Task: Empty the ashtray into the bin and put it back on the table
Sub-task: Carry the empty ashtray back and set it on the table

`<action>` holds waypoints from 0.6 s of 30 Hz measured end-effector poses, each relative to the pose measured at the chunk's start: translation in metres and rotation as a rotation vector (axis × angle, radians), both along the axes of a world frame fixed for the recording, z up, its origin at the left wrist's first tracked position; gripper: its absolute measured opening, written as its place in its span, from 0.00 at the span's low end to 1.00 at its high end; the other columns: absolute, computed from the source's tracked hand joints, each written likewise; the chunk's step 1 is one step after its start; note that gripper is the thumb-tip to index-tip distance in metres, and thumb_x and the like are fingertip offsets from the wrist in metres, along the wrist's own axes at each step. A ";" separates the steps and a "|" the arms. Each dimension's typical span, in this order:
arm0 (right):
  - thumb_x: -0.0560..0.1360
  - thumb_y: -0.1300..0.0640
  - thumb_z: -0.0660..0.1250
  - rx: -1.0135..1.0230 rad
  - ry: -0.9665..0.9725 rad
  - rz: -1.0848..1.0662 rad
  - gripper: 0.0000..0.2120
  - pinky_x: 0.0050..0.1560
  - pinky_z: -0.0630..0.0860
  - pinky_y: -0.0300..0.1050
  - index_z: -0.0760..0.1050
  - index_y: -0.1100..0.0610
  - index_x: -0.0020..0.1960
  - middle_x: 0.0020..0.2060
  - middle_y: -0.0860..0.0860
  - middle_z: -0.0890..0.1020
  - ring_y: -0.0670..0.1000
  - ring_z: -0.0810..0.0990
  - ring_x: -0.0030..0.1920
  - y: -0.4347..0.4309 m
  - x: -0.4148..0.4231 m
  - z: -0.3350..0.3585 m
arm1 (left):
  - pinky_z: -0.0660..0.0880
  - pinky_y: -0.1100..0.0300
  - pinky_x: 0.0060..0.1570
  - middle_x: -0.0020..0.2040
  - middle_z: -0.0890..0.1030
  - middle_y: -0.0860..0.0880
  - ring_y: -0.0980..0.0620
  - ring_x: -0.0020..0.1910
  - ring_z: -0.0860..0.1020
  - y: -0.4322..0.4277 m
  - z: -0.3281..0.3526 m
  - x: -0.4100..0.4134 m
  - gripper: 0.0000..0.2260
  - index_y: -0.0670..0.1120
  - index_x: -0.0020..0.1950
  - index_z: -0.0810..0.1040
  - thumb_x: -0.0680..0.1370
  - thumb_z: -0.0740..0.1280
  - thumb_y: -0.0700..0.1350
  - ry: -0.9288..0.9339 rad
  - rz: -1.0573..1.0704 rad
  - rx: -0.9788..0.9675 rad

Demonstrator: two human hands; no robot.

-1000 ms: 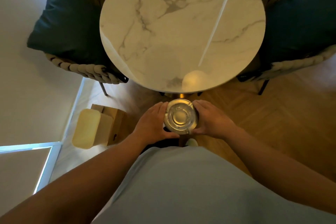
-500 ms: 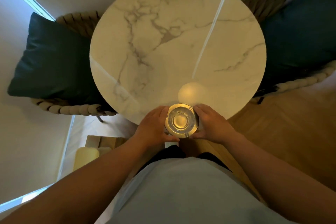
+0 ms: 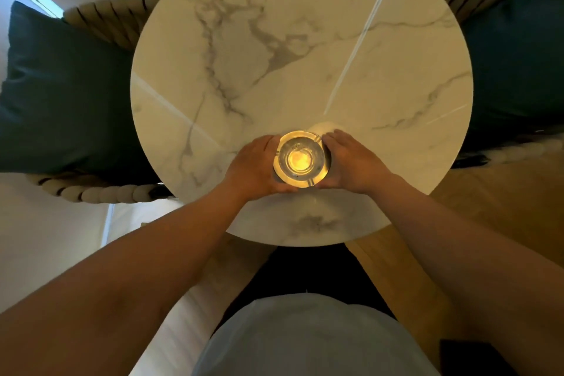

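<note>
Between the left hand (image 3: 254,165) and right hand (image 3: 354,163) sits a clear, glossy glass ashtray (image 3: 301,161); beneath both hands, a polished white marble-look table (image 3: 305,49) with grey veins; left of the left hand, a matt dark cloth cushion (image 3: 64,94) on a woven rope chair (image 3: 100,192); below the right hand, smooth wood floor (image 3: 500,192)

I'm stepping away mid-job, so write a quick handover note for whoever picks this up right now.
Left hand: cupped against the left side of the glass ashtray.
Right hand: cupped against its right side; a two-hand grip.
Ashtray: upright over the near part of the round marble table; whether it already rests on the top cannot be told. Its bowl looks clear of ash.
Bin: not in view.
Done: emptying appears finished; ashtray is back at the table.
Left: set it down if not yet seated, then release both hands.
</note>
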State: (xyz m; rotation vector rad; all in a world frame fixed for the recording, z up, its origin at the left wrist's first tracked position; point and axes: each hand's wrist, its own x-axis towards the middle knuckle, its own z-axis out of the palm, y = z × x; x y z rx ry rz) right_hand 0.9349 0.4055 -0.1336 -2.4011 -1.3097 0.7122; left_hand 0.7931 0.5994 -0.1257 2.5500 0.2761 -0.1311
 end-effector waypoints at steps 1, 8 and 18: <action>0.56 0.37 0.81 0.007 0.002 -0.001 0.46 0.69 0.67 0.51 0.70 0.59 0.65 0.62 0.54 0.76 0.57 0.70 0.67 0.004 0.008 -0.001 | 0.71 0.55 0.57 0.63 0.78 0.45 0.43 0.60 0.77 0.003 0.000 0.008 0.46 0.46 0.69 0.70 0.58 0.74 0.70 -0.010 0.010 0.011; 0.56 0.37 0.81 0.008 -0.028 0.014 0.48 0.70 0.66 0.52 0.69 0.59 0.67 0.62 0.54 0.75 0.58 0.70 0.67 0.034 0.065 -0.008 | 0.71 0.49 0.63 0.64 0.76 0.44 0.43 0.63 0.74 0.030 -0.010 0.066 0.50 0.42 0.69 0.69 0.56 0.69 0.73 0.033 0.018 0.073; 0.58 0.36 0.78 0.003 -0.139 0.047 0.51 0.76 0.54 0.52 0.65 0.62 0.71 0.69 0.56 0.69 0.60 0.61 0.74 0.067 0.121 -0.017 | 0.67 0.48 0.67 0.69 0.72 0.43 0.42 0.68 0.70 0.067 -0.029 0.121 0.54 0.41 0.71 0.67 0.55 0.70 0.74 0.036 0.030 0.158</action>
